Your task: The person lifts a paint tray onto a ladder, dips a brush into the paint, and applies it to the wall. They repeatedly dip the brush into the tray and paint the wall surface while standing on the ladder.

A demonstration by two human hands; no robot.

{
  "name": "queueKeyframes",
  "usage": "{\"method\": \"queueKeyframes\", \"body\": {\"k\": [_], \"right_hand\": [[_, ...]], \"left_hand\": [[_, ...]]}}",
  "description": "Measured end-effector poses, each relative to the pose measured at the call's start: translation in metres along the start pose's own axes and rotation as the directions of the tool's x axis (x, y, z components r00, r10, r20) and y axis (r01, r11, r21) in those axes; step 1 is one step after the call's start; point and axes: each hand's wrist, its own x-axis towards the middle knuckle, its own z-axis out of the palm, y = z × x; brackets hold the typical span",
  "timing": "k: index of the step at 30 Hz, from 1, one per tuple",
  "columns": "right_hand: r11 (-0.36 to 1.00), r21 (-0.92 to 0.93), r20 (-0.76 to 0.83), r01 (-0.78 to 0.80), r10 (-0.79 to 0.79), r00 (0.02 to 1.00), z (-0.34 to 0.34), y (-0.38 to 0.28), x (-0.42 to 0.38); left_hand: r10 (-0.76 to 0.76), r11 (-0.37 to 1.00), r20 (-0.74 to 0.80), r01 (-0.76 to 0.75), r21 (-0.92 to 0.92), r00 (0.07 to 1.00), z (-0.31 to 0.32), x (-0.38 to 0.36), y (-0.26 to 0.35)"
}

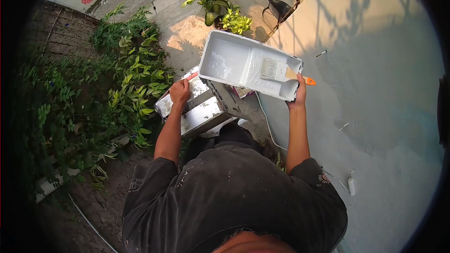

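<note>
My right hand (300, 93) is closed on the right end of a white paint tray (227, 63), with the thumb by the brush handle. Some white paint coats the tray's deep end. A wide paintbrush (274, 69) with pale bristles lies on the ramp, its orange-tipped handle jutting past the rim beside my fingers. My left hand (180, 91) is curled over the top of a paint-spattered metal stepladder (201, 118), near a reddish bar. Part of the ladder is hidden under the tray.
A grey-painted wall (375, 122) runs along the right, with a small white fitting (351, 186) and a cable. Leafy bushes (136, 70) crowd the left. Ahead are potted plants (206, 0) and a dark chair (280, 2) on the pavement.
</note>
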Motion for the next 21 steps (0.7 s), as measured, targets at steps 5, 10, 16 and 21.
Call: {"method": "queueKeyframes", "body": {"k": [5,10,16,21], "right_hand": [[0.999,0.025,0.047,-0.028,0.026,0.999,-0.005,0.001,0.012],[0.998,0.003,0.055,-0.060,0.060,0.997,0.001,0.005,0.025],[0.997,0.010,0.067,-0.080,0.079,0.995,0.005,0.010,0.036],[0.999,0.034,0.082,-0.037,0.034,0.996,0.006,0.009,0.029]], "left_hand": [[0.015,1.000,-0.050,-0.016,-0.022,0.999,0.000,0.000,0.002],[-0.018,1.000,-0.030,0.018,-0.008,0.999,0.001,0.001,0.003],[0.021,1.000,-0.060,-0.020,0.011,0.998,0.001,0.001,0.005],[-0.001,0.996,-0.021,0.003,0.092,1.000,0.003,0.004,0.006]]}}
